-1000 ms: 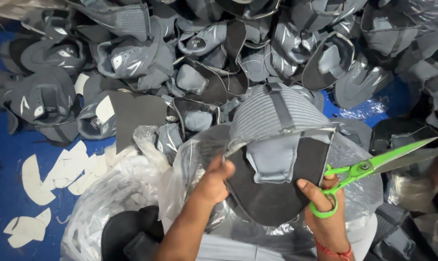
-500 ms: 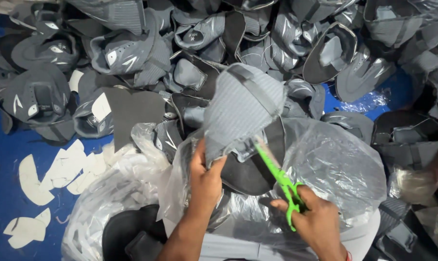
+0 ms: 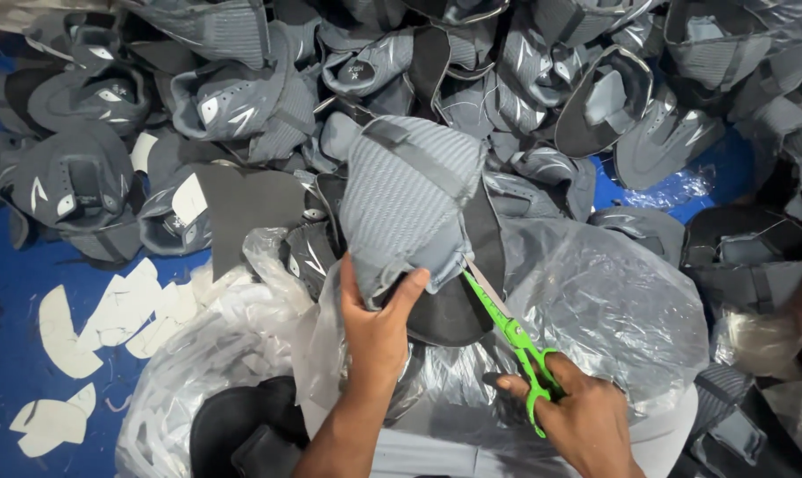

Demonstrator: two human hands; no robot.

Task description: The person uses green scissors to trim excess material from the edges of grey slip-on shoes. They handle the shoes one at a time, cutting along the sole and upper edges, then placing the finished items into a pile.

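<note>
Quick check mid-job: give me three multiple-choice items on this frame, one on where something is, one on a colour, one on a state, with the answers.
1. Where do the scissors meet the grey shoe upper?
A. at its lower right edge
B. at its top
C. nowhere, they lie on the floor

2. What colour are the scissor handles?
A. red
B. green
C. black

3. What is the left hand doing?
A. resting flat on the blue floor
B. hanging free of everything
C. gripping the upper's lower edge, thumb on the grey face

Answers:
1 A, the blade tips sit at the lower right edge of the upper, beside the thumb.
2 B, bright green handles show in the right hand.
3 C, the fingers wrap behind the piece and the thumb presses on its front.
</note>
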